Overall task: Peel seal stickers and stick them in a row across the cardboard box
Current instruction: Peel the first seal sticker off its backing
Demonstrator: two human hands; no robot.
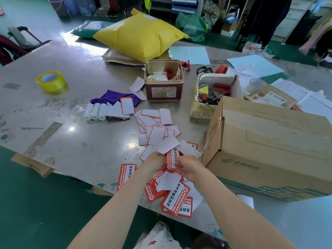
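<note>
Both my hands meet over the near edge of the metal table (75, 97). My left hand (154, 161) grips a red-and-white seal sticker (172, 159) from the left, fingers curled round its edge, while my right hand (188, 168) pinches the same sticker from the right. Whether the backing is already lifting I cannot tell.

Under my wrists lies a loose pile of printed seal stickers (175, 198), red-bordered with black characters, some overhanging the table edge. Just beyond my hands spreads a heap of blank white backing papers (156, 128).

The cardboard box (269, 144) sits to my right, close to the sticker pile, its flaps closed and its green-printed side facing me.

Farther off stand an open red tin (163, 90), a small carton of tools (213, 94), a purple cloth (113, 97), small white rolls (94, 112), a yellow tape roll (51, 80) and a bulging yellow bag (140, 35).
</note>
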